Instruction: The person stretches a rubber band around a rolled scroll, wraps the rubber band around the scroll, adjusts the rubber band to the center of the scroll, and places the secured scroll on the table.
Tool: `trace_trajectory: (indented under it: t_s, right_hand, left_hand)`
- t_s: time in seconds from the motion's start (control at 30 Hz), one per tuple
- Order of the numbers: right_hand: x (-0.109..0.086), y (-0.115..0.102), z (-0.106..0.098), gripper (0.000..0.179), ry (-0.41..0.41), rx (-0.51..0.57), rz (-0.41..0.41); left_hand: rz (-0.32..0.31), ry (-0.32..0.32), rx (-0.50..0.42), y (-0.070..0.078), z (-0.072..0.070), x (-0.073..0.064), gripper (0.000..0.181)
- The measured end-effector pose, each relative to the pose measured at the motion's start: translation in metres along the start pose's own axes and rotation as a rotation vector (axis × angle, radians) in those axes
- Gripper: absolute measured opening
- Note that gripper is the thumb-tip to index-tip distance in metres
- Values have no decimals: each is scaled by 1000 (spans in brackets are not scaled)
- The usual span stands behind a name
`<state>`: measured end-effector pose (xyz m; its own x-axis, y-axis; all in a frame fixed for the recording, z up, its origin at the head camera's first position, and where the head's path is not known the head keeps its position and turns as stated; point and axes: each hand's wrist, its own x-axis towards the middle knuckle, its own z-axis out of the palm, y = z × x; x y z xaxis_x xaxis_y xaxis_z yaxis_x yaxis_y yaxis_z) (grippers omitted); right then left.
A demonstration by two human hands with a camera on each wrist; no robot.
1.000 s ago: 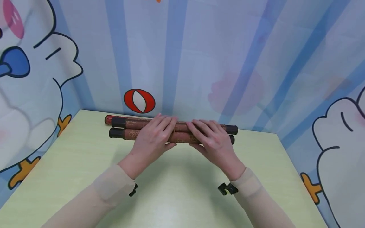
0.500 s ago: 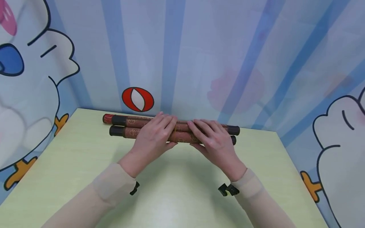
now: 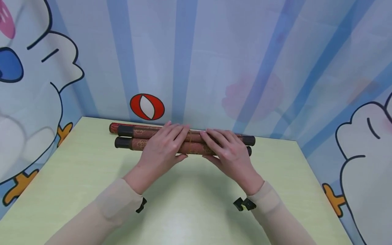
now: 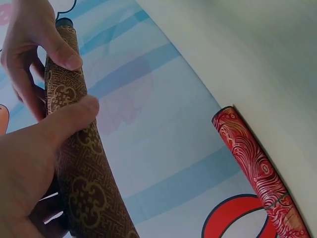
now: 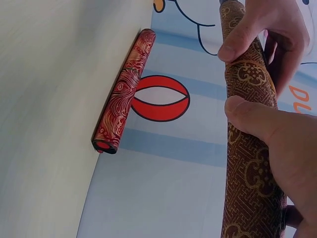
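Note:
A brown brocade scroll (image 3: 196, 148) with gold patterning is rolled into two side-by-side rods with black end caps. My left hand (image 3: 163, 144) grips it left of its middle, fingers over the far side and thumb at the near side. My right hand (image 3: 228, 149) holds the right part the same way. A thin cord or band crosses the scroll between the hands. Both wrist views show the scroll raised above the table, thumbs pressing on the brocade. Behind it lies a red swirl-patterned roll (image 5: 124, 94), mostly hidden in the head view.
The pale table (image 3: 183, 217) meets a blue-striped cartoon cloth (image 3: 208, 61) at its back edge, and the red roll lies along that edge. More cartoon cloth rises on the left and right sides.
The head view has shifted slightly, so the backdrop sits a little further left. Both hands keep their hold on the scroll, with almost no movement.

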<state>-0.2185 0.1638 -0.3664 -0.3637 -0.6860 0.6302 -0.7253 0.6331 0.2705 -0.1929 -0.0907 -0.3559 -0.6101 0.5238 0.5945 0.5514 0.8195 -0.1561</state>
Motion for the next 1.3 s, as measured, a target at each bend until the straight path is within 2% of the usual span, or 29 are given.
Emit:
trace_trajectory:
  t_s: [0.3,0.5,0.97,1.3]
  right_hand:
    - [0,-2,1,83,22,19,2]
    - [2,-5,3,80,2,16,-2]
    - [0,-1,7,81,-4,15,3]
    - [0,2,8,80,-11,12,17]
  left_hand:
    - [14,20,-7,3,4,3,85]
    - [43,31,10,4,7,3,83]
    - [10,-6,-9,-3,3,-5,93]
    - [-8,-26,-6,-12,2,-10,93]
